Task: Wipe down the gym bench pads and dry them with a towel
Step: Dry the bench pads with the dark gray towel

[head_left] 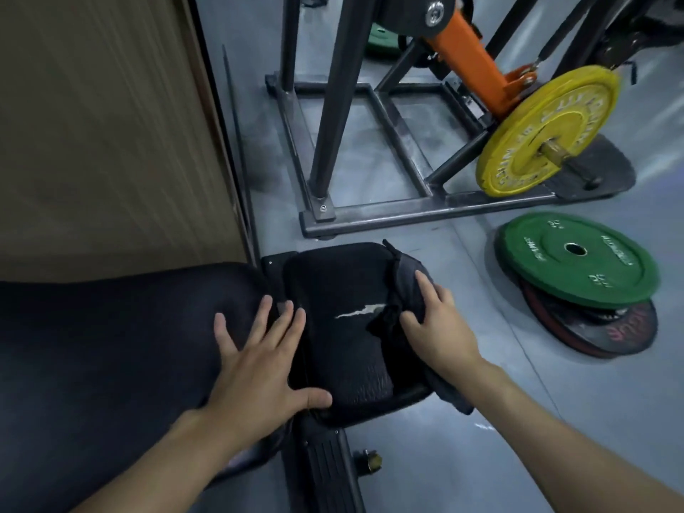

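Note:
The black bench has a long back pad (111,346) on the left and a smaller seat pad (340,290) in the middle, with a white tear across its surface. My left hand (259,364) lies flat with spread fingers over the gap between the two pads. My right hand (436,327) presses a dark cloth (407,286) against the seat pad's right edge, thumb hooked round the cloth's near side. The cloth hangs down past the pad's right side.
A wooden wall panel (103,124) stands at the left. A black steel machine frame (370,209) with an orange arm and a yellow weight plate (547,135) is ahead. A green plate (577,261) lies stacked on darker plates on the grey floor at right.

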`<state>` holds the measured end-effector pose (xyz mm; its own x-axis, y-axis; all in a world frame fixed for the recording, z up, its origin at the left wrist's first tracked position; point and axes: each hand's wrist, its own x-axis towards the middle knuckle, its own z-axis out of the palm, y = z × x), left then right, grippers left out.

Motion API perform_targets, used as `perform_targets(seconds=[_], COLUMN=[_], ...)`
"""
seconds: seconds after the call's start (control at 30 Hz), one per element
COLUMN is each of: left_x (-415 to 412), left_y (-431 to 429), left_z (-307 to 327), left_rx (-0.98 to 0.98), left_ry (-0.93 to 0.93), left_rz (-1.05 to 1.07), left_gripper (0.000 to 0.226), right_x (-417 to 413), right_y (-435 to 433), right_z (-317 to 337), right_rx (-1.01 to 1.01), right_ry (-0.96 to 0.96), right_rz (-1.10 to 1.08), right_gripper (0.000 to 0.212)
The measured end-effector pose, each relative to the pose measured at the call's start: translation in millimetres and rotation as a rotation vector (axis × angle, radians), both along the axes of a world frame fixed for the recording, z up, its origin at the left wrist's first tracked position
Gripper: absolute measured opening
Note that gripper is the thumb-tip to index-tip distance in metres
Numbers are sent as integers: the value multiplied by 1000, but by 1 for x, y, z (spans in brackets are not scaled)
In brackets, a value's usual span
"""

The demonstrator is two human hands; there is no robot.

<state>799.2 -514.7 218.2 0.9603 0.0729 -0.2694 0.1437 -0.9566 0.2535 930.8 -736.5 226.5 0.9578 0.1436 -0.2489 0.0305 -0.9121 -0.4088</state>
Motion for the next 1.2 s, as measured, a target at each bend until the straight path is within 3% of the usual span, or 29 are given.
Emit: perform_targets(seconds=[0.3, 0.5, 0.63, 0.77, 0.97, 1.2], left_x=[7, 5, 4, -4, -24, -28], left_y=[-2, -2, -7, -12, -21, -8], left_z=[-1, 0, 5, 5, 9, 7], left_rx=[87, 40, -17, -34, -49, -108], left_ry=[127, 101, 106, 68, 64, 65], left_rz=[-27, 11, 98, 283, 427, 360], left_gripper=[119, 123, 128, 148, 142, 129], right_x=[72, 96, 97, 70, 23, 20], right_y=[48, 105, 143, 165, 144, 158], right_z=[5, 13, 15, 14, 16, 13], right_rx=[-165, -359, -385, -440, -467, -520], right_ry=[51, -56, -9, -86, -335, -218], right_rz=[193, 647, 889, 1075, 1150, 1078], right_gripper=[62, 57, 72, 54, 46, 44])
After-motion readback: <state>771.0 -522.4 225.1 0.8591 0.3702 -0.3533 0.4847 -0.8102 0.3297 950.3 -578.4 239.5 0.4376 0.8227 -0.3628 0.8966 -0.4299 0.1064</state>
